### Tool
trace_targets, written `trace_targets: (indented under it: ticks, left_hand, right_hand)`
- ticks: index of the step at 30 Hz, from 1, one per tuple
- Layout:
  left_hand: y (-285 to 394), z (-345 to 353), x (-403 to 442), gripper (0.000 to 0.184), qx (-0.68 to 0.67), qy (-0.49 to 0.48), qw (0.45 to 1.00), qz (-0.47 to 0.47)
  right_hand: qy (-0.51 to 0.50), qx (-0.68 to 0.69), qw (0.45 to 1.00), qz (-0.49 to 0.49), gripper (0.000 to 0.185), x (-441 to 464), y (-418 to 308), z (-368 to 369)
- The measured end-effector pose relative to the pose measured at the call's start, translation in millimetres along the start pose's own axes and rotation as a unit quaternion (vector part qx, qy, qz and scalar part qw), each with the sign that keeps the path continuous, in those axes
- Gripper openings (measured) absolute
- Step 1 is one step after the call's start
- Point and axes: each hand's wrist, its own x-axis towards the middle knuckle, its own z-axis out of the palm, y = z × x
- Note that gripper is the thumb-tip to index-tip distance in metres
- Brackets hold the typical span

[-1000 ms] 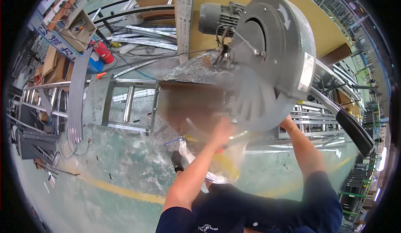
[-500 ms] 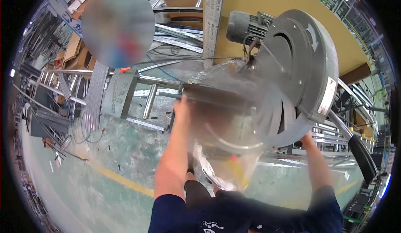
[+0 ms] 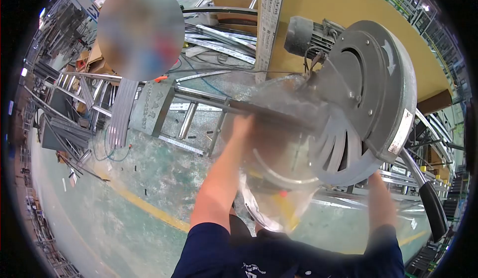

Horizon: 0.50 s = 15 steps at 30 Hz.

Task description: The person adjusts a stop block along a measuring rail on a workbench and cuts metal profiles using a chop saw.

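Note:
A large grey cut-off saw (image 3: 381, 94) with a round blade guard stands to the right, its motor (image 3: 299, 36) behind it. My left hand (image 3: 244, 124) is closed around a long grey metal profile (image 3: 226, 108) that runs toward the blade; its fingers are blurred. Low under the guard's right side is my right hand (image 3: 375, 178), its fingers hidden by the guard. A hazy clear sheet blurs the area between my arms. The saw's handle (image 3: 432, 211), with a black grip, slants down at the far right.
Left of the saw, a roller stand (image 3: 186, 121) reaches to a grey panel (image 3: 155, 106). A bundle of grey profiles (image 3: 123, 113) leans beside it. A tan board (image 3: 343, 1) stands behind the saw. Metal strips (image 3: 219, 44) lie at the back. Small offcuts dot the green floor (image 3: 149, 178).
My left hand has moved right along with the profile, closer to the saw blade. The whole view has shifted slightly, so the saw appears farther right. My right hand stays under the guard.

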Motion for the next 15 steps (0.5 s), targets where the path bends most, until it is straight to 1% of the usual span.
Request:
trace_targets:
  ticks: [2, 6, 8, 9, 11, 12, 13, 14, 15]
  left_hand:
    - [-5.1, 5.3, 9.5, 0.036, -0.047, 0.027, 0.999, -0.010]
    - [-27.9, 2.6, 35.3, 0.033, -0.027, 0.060, 0.998, -0.002]
    - [-34.1, -0.9, 43.4, 0.032, -0.069, 0.075, 0.995, 0.010]
    - [-38.6, -1.7, 45.5, 0.032, -0.067, 0.075, 0.995, 0.009]
    - [-43.3, -1.9, 48.2, 0.032, 0.040, 0.117, 0.991, 0.054]
    - [-43.8, -5.8, 52.9, 0.032, 0.043, 0.109, 0.992, 0.054]
    - [-65.3, -11.5, 75.1, 0.031, 0.118, 0.098, 0.984, 0.092]
    - [-79.6, -12.2, 87.1, 0.030, 0.194, 0.075, 0.969, 0.132]
    - [-63.1, -11.8, 73.5, 0.028, 0.085, 0.068, 0.992, 0.066]
  right_hand:
    - [-0.004, 0.032, 0.999, 0.003, 0.033, -1.2, -0.3, 4.9]
    - [-0.006, 0.099, 0.995, 0.011, 0.036, 4.4, 7.7, 13.9]
    - [-0.008, 0.134, 0.991, 0.014, 0.039, 11.1, -0.6, 18.9]
    - [-0.009, 0.151, 0.988, 0.017, 0.040, 15.5, -4.6, 21.2]
    - [-0.009, 0.185, 0.982, 0.025, 0.042, 12.0, -4.1, 24.6]
    - [-0.009, 0.200, 0.979, 0.035, 0.044, 5.7, -6.2, 29.8]
    - [-0.010, 0.213, 0.976, 0.052, 0.045, 6.9, -2.7, 32.0]
    - [-0.011, 0.224, 0.971, 0.080, 0.046, -27.9, 15.3, 35.8]
    - [-0.009, 0.214, 0.970, 0.114, 0.046, -49.2, 20.7, 21.1]
